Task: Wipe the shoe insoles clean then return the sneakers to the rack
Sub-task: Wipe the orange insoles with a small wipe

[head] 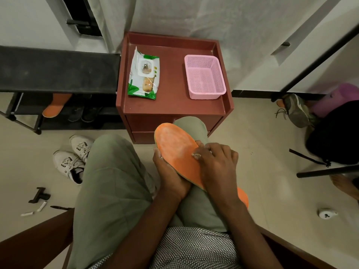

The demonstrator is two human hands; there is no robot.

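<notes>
Starting at the far left, the black shoe rack (58, 68) stands against the wall with a second orange insole (56, 105) and dark shoes (84, 113) on its lower shelf. Just in front of it, on the floor, lies a pair of white sneakers (74, 158), well apart from the hands. Further right, the brown cabinet (172, 105) carries a pack of wet wipes (144, 74) and, beside it, a pink basket (205, 76).

The orange insole (176, 150) lies across the person's right knee, toe end pointing toward the cabinet. The left hand (171, 171) cups it from underneath, fingers curled round the near edge, so it is grasping the insole. The right hand (217, 162) lies on top of the insole's right edge with its fingers bent, pinching a small white wad, seemingly a wipe (196, 155), against the orange surface; most of the wad is hidden under the fingers.

As a judgement, the wiping is underway, with pale smears showing toward the toe. The insole is thin and flexible, so hard pressure near the unsupported toe could fold it or flip it off the knee onto the floor. The wad is small and could slip from the fingers, leaving bare fingertips rubbing. A grey shoe (297, 111) lies on the floor at the far right.
</notes>
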